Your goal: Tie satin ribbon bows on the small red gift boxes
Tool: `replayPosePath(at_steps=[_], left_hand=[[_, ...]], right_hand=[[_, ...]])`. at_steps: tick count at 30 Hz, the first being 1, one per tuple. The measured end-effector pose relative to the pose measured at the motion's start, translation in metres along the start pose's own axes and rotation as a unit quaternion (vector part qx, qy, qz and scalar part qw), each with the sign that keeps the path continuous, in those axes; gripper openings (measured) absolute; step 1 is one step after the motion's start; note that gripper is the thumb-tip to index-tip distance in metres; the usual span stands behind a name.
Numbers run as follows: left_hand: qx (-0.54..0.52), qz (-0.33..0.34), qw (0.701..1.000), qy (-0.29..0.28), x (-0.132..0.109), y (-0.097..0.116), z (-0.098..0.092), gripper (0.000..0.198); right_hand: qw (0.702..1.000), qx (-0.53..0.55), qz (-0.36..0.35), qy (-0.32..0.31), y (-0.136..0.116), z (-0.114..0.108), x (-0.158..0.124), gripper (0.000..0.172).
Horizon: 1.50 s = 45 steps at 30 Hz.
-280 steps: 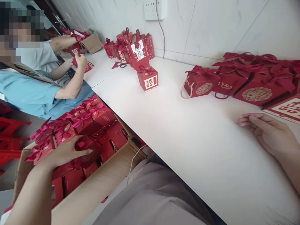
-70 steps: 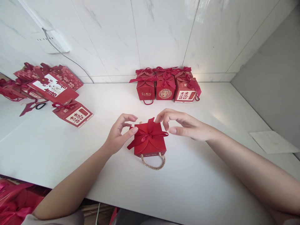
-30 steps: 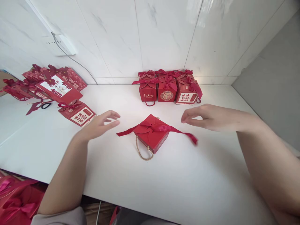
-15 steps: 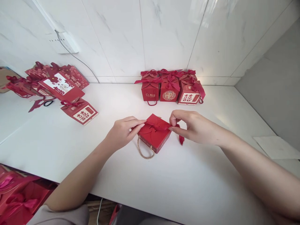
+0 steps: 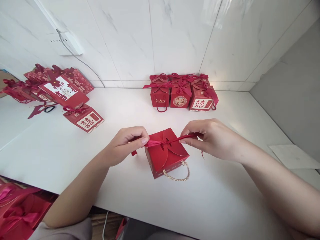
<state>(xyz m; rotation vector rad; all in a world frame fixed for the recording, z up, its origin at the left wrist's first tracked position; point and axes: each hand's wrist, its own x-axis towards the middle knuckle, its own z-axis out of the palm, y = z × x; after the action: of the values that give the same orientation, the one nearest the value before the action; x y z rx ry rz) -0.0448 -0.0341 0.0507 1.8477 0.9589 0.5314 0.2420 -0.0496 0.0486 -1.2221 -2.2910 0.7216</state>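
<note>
While the left hand (image 5: 130, 145) pinches the ribbon (image 5: 155, 143) between thumb and curled fingers, the right hand (image 5: 211, 138), likewise curled, grips its other side. It crosses the top of the box (image 5: 168, 156), just below the frame's centre, handle (image 5: 178, 180) toward the bottom. Tied boxes (image 5: 180, 99) stand at upper centre.

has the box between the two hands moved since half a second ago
Yes: judged against the tiled wall, the box has turned, its rope handle swinging from front left to front right, and it shows slightly lower in view.
</note>
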Motion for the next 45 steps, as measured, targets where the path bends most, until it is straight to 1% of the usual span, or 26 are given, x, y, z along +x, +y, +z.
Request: replayPosePath(at_steps=[2, 3, 6, 8, 10, 12, 14, 15, 16, 18, 20, 21, 22, 24, 27, 30, 33, 35, 38, 40, 42, 45], left_hand=[[0.024, 0.019, 1.0, 0.003, -0.001, 0.002, 0.0, 0.028], [0.048, 0.034, 0.998, 0.009, -0.002, 0.003, 0.0, 0.027], [0.114, 0.083, 0.989, 0.036, -0.001, 0.004, -0.001, 0.023], [0.112, 0.092, 0.989, 0.037, 0.001, 0.002, -0.002, 0.023], [0.059, 0.063, 0.996, 0.012, 0.003, -0.001, -0.003, 0.025], [-0.027, 0.021, 0.999, -0.017, 0.006, -0.006, -0.004, 0.028], [-0.123, -0.026, 0.991, -0.033, 0.009, -0.012, -0.004, 0.031], [-0.164, -0.049, 0.985, -0.037, 0.011, -0.015, -0.003, 0.033], [-0.192, -0.072, 0.978, -0.042, 0.012, -0.017, -0.003, 0.033], [-0.211, -0.109, 0.969, -0.063, 0.016, -0.021, -0.001, 0.032], [-0.199, -0.128, 0.967, -0.098, 0.018, -0.024, 0.0, 0.031], [-0.192, -0.129, 0.966, -0.115, 0.018, -0.025, 0.0, 0.033], [-0.188, -0.126, 0.966, -0.124, 0.018, -0.026, 0.001, 0.036], [-0.177, -0.114, 0.97, -0.12, 0.017, -0.027, 0.003, 0.043], [-0.145, -0.118, 0.977, -0.099, 0.015, -0.025, 0.009, 0.043], [-0.101, -0.131, 0.983, -0.08, 0.015, -0.022, 0.016, 0.038], [-0.08, -0.118, 0.988, -0.061, 0.016, -0.02, 0.02, 0.035], [-0.084, -0.112, 0.988, -0.059, 0.016, -0.019, 0.02, 0.035], [-0.103, -0.111, 0.986, -0.074, 0.017, -0.019, 0.02, 0.033], [-0.125, -0.11, 0.982, -0.085, 0.017, -0.02, 0.02, 0.032], [-0.142, -0.113, 0.98, -0.082, 0.017, -0.021, 0.021, 0.032], [-0.149, -0.127, 0.979, -0.065, 0.017, -0.025, 0.021, 0.036]], right_hand=[[0.999, -0.019, -0.037, 0.027, -0.002, -0.002, -0.002, 0.008], [0.998, -0.022, -0.056, 0.033, -0.003, -0.002, -0.003, 0.008], [0.994, -0.031, -0.101, 0.032, -0.001, -0.002, -0.002, 0.011], [0.99, -0.044, -0.127, 0.041, 0.002, -0.001, 0.0, 0.01], [0.984, -0.05, -0.16, 0.056, 0.007, -0.002, 0.002, 0.008], [0.976, -0.046, -0.204, 0.055, 0.011, -0.006, 0.003, 0.007], [0.971, -0.037, -0.235, 0.035, 0.014, -0.011, 0.004, 0.009], [0.97, -0.035, -0.239, 0.018, 0.015, -0.013, 0.003, 0.011], [0.972, -0.036, -0.234, -0.002, 0.015, -0.015, 0.002, 0.013], [0.979, -0.036, -0.193, -0.051, 0.015, -0.019, 0.0, 0.012], [0.986, -0.024, -0.124, -0.109, 0.014, -0.022, -0.002, 0.006], [0.987, -0.008, -0.088, -0.134, 0.014, -0.023, -0.003, 0.006], [0.986, 0.013, -0.054, -0.157, 0.013, -0.025, -0.004, 0.012], [0.979, 0.067, 0.002, -0.192, 0.012, -0.028, -0.003, 0.021], [0.964, 0.134, 0.055, -0.225, 0.012, -0.029, 0.0, 0.025], [0.954, 0.163, 0.072, -0.241, 0.014, -0.024, 0.004, 0.029], [0.943, 0.199, 0.09, -0.252, 0.016, -0.016, 0.007, 0.035], [0.933, 0.225, 0.114, -0.256, 0.018, -0.012, 0.01, 0.037], [0.926, 0.241, 0.137, -0.255, 0.021, -0.007, 0.014, 0.035], [0.925, 0.255, 0.133, -0.248, 0.023, -0.006, 0.016, 0.033], [0.927, 0.271, 0.119, -0.232, 0.024, -0.005, 0.016, 0.031], [0.942, 0.259, 0.082, -0.195, 0.023, -0.004, 0.013, 0.024]])
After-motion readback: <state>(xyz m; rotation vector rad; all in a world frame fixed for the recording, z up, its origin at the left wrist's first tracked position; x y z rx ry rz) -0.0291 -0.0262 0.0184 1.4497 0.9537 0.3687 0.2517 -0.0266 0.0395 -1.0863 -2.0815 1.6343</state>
